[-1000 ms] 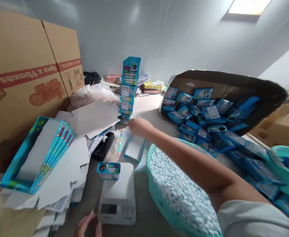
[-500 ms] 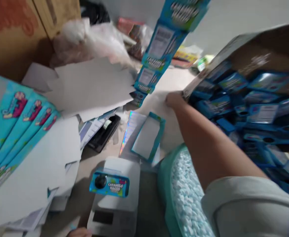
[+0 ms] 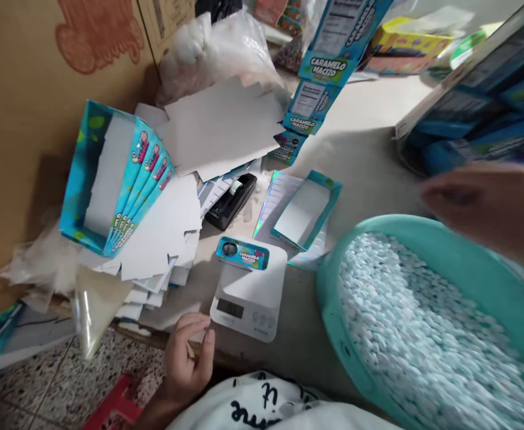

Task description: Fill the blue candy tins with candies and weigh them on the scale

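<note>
As the right hand, grip too blurred to tell, is leaving the tall blue carton stack, the left hand, fingers curled and empty, is hovering beside the white plastic scale supporting one small blue pack.

Tabletop gap, box tower left, carton right

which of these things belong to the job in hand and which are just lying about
Likely in the job:
white scale, beside the left hand
blue pack on the scale
turquoise tub of pale pieces, near the right hand

Probably just lying about:
clear plastic bag
yellow box at the back
</note>
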`<state>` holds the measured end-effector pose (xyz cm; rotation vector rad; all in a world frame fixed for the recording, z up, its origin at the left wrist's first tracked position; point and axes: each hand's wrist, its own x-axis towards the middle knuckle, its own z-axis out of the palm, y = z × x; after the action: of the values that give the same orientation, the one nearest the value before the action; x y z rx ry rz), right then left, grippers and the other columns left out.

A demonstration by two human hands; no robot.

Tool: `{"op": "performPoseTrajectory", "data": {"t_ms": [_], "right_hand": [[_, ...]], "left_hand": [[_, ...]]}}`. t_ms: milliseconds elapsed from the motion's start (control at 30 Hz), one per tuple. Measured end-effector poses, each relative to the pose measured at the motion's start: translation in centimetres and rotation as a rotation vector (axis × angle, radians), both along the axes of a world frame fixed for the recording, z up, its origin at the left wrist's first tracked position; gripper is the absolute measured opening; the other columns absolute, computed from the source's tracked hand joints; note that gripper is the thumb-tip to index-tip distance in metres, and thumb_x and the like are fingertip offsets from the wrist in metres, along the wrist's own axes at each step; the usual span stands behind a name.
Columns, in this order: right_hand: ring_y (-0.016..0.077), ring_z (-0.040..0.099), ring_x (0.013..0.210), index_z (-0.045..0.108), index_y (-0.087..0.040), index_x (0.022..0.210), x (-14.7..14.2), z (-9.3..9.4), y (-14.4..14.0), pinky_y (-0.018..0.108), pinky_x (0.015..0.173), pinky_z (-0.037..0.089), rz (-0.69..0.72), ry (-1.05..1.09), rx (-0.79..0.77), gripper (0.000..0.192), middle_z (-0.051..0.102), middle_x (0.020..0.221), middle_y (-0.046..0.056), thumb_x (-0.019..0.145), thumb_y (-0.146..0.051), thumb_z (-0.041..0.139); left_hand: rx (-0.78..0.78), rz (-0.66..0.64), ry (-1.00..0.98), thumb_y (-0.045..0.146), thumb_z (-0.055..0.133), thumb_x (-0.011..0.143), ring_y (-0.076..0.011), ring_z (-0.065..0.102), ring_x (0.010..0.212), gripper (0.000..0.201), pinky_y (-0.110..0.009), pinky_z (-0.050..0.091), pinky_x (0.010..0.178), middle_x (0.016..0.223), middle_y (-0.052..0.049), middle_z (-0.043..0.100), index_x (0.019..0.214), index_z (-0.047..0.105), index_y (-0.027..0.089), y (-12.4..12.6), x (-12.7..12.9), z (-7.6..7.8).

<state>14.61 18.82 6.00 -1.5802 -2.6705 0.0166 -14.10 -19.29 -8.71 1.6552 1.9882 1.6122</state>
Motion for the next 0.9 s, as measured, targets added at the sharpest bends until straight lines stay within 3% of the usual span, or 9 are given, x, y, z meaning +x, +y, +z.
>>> {"op": "performPoseTrajectory", "data": {"t_ms": [67,133,233,300,400,600,733,900], "right_hand": [[0.0259,0.069,0.09,0.067,-0.034,0.102,2.8,-0.8,-4.4,0.043,0.084,0.056,0.06,0.083,-0.129,0.029,0.072,0.102,0.007,0.087,-0.049,0.047],[0.0317,0.068,0.11,0.065,-0.039,0.113,4.5,-2.7,-7.6,0.049,0.097,0.055,0.117,0.102,-0.311,0.037,0.07,0.12,0.008,0.083,-0.056,0.054],[0.0365,0.058,0.131,0.062,-0.036,0.127,5.1,-5.6,-10.2,0.053,0.111,0.048,0.059,0.111,-0.481,0.056,0.055,0.144,0.013,0.078,-0.062,0.058],[0.0378,0.054,0.136,0.061,-0.034,0.133,5.0,-6.5,-10.8,0.054,0.112,0.047,0.0,0.123,-0.497,0.063,0.045,0.153,0.014,0.078,-0.063,0.058],[0.0378,0.055,0.134,0.063,-0.035,0.13,5.0,-6.6,-11.2,0.052,0.109,0.05,-0.012,0.126,-0.518,0.06,0.045,0.153,0.011,0.077,-0.064,0.06],[0.0342,0.065,0.115,0.067,-0.033,0.123,4.8,-4.9,-11.5,0.044,0.091,0.059,-0.019,0.143,-0.603,0.055,0.057,0.14,0.011,0.078,-0.064,0.058],[0.0326,0.066,0.111,0.069,-0.03,0.116,4.8,-4.9,-11.2,0.042,0.086,0.059,-0.026,0.188,-0.621,0.054,0.059,0.135,0.012,0.075,-0.065,0.061],[0.0323,0.067,0.106,0.069,-0.03,0.116,5.2,-5.5,-10.8,0.044,0.087,0.058,-0.003,0.193,-0.563,0.054,0.064,0.127,0.012,0.074,-0.065,0.063]], "left_hand": [[-0.01,-0.016,0.014,0.007,0.06,0.091,-0.0186,0.069,0.099,0.026,-0.035,0.062,0.089,0.102,-0.008,0.068,0.115,0.06,0.018,0.4,-0.2,0.4],[-0.015,-0.06,0.05,0.011,0.061,0.092,-0.0219,0.068,0.109,0.03,-0.04,0.06,0.094,0.112,-0.01,0.067,0.121,0.058,0.019,1.6,-0.5,1.3],[-0.007,-0.028,0.048,0.019,0.068,0.09,-0.0285,0.055,0.134,0.056,-0.049,0.051,0.111,0.137,-0.016,0.055,0.142,0.046,0.022,4.6,-0.6,3.1],[0.001,0.027,-0.025,0.027,0.07,0.09,-0.0306,0.041,0.146,0.072,-0.052,0.043,0.118,0.151,-0.018,0.041,0.152,0.032,0.025,6.8,-0.4,4.5],[0.059,0.042,-0.104,0.037,0.065,0.093,-0.0297,0.034,0.151,0.072,-0.051,0.039,0.12,0.157,-0.017,0.031,0.153,0.026,0.03,9.2,-0.6,6.0],[0.158,0.082,-0.176,0.042,0.065,0.093,-0.0284,0.04,0.144,0.061,-0.049,0.043,0.115,0.152,-0.013,0.037,0.146,0.036,0.033,9.6,-2.1,6.8],[0.199,0.099,-0.228,0.043,0.066,0.092,-0.0292,0.047,0.136,0.056,-0.05,0.046,0.11,0.144,-0.013,0.045,0.14,0.042,0.031,9.2,-2.6,7.1],[0.286,0.097,-0.113,0.041,0.066,0.09,-0.0272,0.054,0.127,0.068,-0.05,0.051,0.103,0.137,-0.013,0.049,0.146,0.029,0.034,9.6,-2.8,8.1]]}}
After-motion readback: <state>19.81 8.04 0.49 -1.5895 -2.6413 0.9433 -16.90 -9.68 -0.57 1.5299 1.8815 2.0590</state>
